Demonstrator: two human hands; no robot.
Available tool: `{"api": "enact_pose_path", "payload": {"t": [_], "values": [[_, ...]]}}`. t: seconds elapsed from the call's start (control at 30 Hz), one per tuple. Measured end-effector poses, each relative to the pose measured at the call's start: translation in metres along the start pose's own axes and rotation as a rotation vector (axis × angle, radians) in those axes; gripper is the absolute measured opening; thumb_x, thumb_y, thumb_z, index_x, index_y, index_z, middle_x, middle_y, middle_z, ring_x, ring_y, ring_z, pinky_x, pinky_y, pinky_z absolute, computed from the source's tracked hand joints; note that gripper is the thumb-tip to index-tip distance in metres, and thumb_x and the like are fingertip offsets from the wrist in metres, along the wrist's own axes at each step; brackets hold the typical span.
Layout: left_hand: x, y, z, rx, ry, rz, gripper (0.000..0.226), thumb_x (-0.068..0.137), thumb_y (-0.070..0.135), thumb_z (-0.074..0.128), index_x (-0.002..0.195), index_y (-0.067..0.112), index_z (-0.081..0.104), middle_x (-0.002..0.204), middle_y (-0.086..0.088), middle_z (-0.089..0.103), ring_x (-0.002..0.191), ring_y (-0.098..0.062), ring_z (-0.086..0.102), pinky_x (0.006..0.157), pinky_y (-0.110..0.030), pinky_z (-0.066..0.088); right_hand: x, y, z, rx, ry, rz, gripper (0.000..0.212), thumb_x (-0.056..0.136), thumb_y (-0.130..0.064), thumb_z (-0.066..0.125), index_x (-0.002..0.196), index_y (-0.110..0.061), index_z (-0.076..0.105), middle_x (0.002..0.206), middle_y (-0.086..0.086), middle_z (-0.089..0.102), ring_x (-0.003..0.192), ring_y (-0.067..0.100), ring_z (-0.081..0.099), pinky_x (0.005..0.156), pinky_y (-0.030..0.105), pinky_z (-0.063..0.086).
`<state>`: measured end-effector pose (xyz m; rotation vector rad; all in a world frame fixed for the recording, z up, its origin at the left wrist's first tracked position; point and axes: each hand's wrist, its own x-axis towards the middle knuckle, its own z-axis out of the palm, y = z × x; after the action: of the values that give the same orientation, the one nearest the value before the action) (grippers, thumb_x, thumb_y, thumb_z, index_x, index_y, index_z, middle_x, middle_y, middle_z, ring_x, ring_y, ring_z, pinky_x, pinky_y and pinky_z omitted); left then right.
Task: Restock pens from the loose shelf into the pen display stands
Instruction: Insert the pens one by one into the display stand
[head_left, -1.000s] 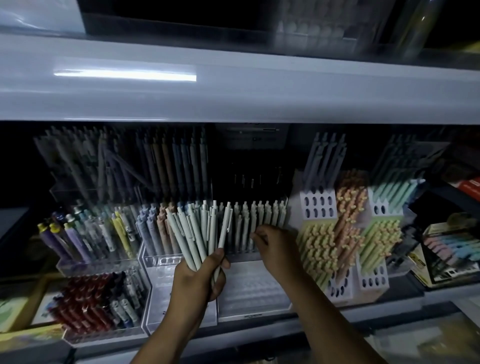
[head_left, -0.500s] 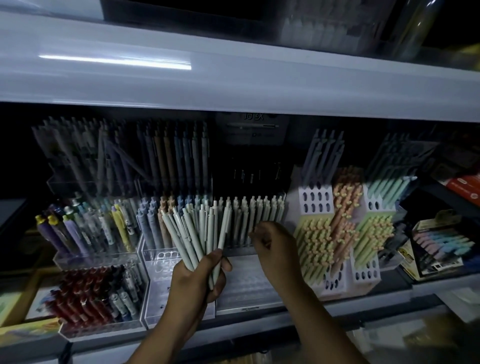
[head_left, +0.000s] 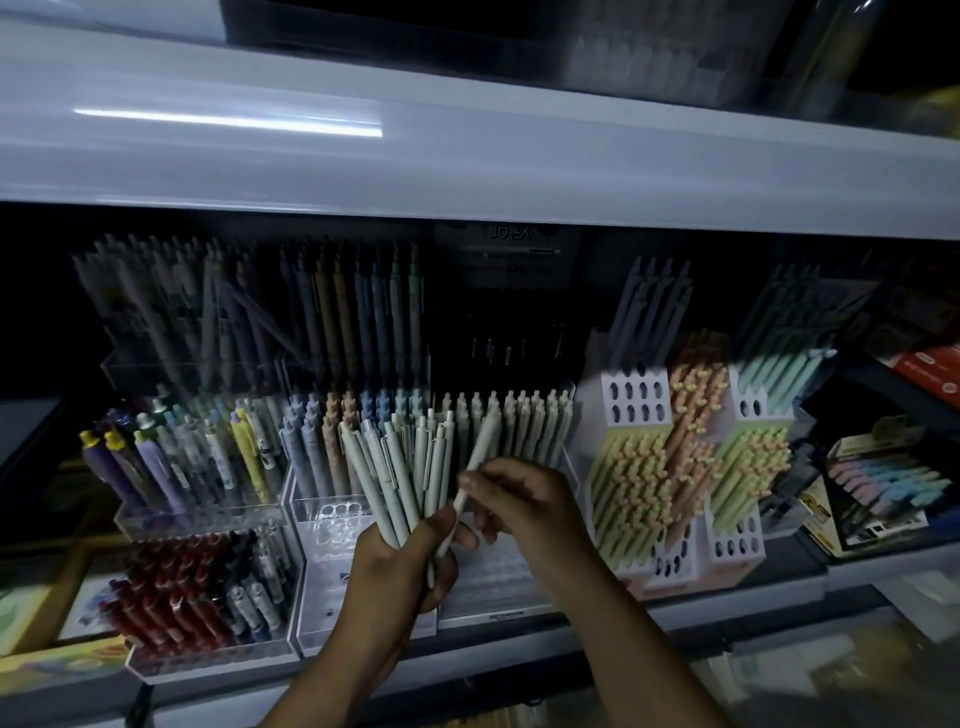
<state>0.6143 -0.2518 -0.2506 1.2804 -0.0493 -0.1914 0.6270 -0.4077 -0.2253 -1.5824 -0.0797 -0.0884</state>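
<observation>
Head view shows the left hand (head_left: 402, 564) wrapped around a bundle of pale green pens (head_left: 402, 467), its fingers closed tight on the lower barrels, in front of the clear display stand (head_left: 332, 519). The bundle fans upward and slightly left of that stand's front wall, clicker ends up, tips hidden in the palm. The right hand (head_left: 524, 501) sits just right of the bundle, fingers pinched together on a single pen (head_left: 475, 467) near its lower third; that pen's long axis runs steeply up and to the right, clicker end toward the row of matching pens (head_left: 519, 421) standing at the back of the stand.

These pens look light, stiff and smooth — plastic barrels that would slide against each other, so the bundle probably needs a firm, even squeeze low down to stop one slipping out. A single pen should be easiest to steer if held near the middle or lower barrel, leaving the tip free to find a hole. Empty sockets show in the stand's front tier, just left of the bundle — whether the tip end is lined up with any hole cannot be told from here.
</observation>
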Motion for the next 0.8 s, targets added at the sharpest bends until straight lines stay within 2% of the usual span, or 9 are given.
{"api": "enact_pose_path", "payload": {"t": [0.13,0.23,0.4,0.47,0.6,0.73,0.8], "values": [[0.000,-0.002,-0.004,0.026,0.022,-0.021,0.040,0.100,0.022,0.059,0.072,-0.005,0.070,0.046,-0.011,0.038,0.040,-0.018,0.028,0.046,-0.025,0.023,0.011,-0.003,-0.018,0.132,0.277,-0.032,0.008,0.091,-0.012,0.072,0.092,-0.004,0.075,0.069,0.019,0.066,0.061,0.027,0.060,0.057,0.035,0.052],[0.003,-0.004,-0.007,0.002,0.037,-0.049,0.039,0.099,0.021,0.061,0.068,-0.001,0.069,0.046,-0.011,0.037,0.040,-0.018,0.027,0.047,-0.026,0.021,0.020,0.002,-0.039,0.008,0.433,-0.125,0.005,0.091,-0.009,0.072,0.090,-0.005,0.076,0.067,0.015,0.068,0.060,0.025,0.064,0.058,0.033,0.055],[0.004,-0.002,-0.010,0.006,0.032,-0.043,0.039,0.100,0.021,0.060,0.069,-0.003,0.068,0.046,-0.010,0.036,0.039,-0.018,0.025,0.047,-0.028,0.019,0.037,0.027,-0.057,-0.431,0.447,-0.252,0.025,0.095,-0.017,0.070,0.071,-0.009,0.066,0.061,0.007,0.062,0.062,0.021,0.063,0.063,0.036,0.052],[0.004,0.000,-0.010,0.005,0.028,-0.037,0.039,0.100,0.020,0.060,0.069,-0.003,0.068,0.046,-0.010,0.036,0.039,-0.018,0.025,0.047,-0.028,0.019,0.041,0.035,-0.058,-0.536,0.424,-0.274,0.031,0.095,-0.018,0.068,0.067,-0.009,0.059,0.060,0.008,0.056,0.060,0.019,0.059,0.061,0.032,0.045],[0.005,0.002,-0.011,0.012,0.043,-0.029,0.039,0.100,0.018,0.060,0.068,-0.002,0.069,0.044,-0.010,0.036,0.038,-0.018,0.025,0.047,-0.027,0.020,0.044,0.051,-0.061,-0.682,0.384,-0.288,0.037,0.094,-0.017,0.071,0.064,-0.014,0.050,0.055,0.001,0.048,0.054,0.011,0.053,0.056,0.025,0.036],[0.004,0.003,-0.010,0.008,0.061,-0.026,0.038,0.100,0.016,0.060,0.074,-0.011,0.066,0.043,-0.011,0.039,0.038,-0.018,0.026,0.047,-0.029,0.018,0.048,0.063,-0.063,-0.769,0.368,-0.270,0.035,0.092,-0.015,0.073,0.063,-0.011,0.053,0.056,0.004,0.054,0.056,0.009,0.056,0.054,0.026,0.036],[0.004,0.003,-0.010,0.006,0.062,-0.022,0.039,0.100,0.016,0.059,0.074,-0.013,0.064,0.044,-0.011,0.038,0.038,-0.018,0.026,0.046,-0.029,0.019,0.050,0.068,-0.062,-0.777,0.347,-0.246,0.040,0.091,-0.014,0.073,0.060,-0.020,0.050,0.054,-0.005,0.051,0.056,0.001,0.053,0.053,0.021,0.033]]}}
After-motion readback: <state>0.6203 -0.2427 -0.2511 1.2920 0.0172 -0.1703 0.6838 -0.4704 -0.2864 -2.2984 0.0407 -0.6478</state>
